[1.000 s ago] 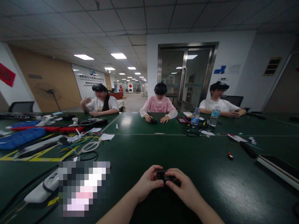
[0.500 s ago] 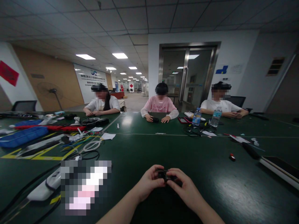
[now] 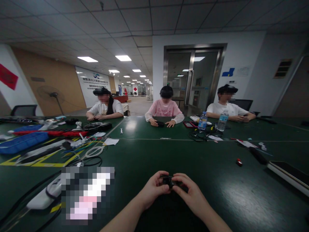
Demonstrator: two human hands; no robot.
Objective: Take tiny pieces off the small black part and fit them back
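Observation:
Between my two hands, low in the middle of the head view, is a small black object (image 3: 167, 180) whose kind I cannot make out. My left hand (image 3: 152, 188) grips it from the left, thumb below and fingers curled over the top. From the right, the thumb and fingertips of my right hand (image 3: 190, 190) pinch its other side. The fingers cover much of the object. Both hands are held over the near part of the dark green table (image 3: 145, 158).
To my left lie a white power strip (image 3: 40, 199), a blurred-out bright rectangle (image 3: 88, 195), tangled cables (image 3: 93, 151) and a blue tray (image 3: 24, 143). A small red item (image 3: 238, 162) and a flat dark-topped device (image 3: 289, 177) lie right. Bottles (image 3: 222, 121) and three seated people are across.
The view has shifted very slightly. Both hands stay around the small black object, with only a slight change in the right fingers.

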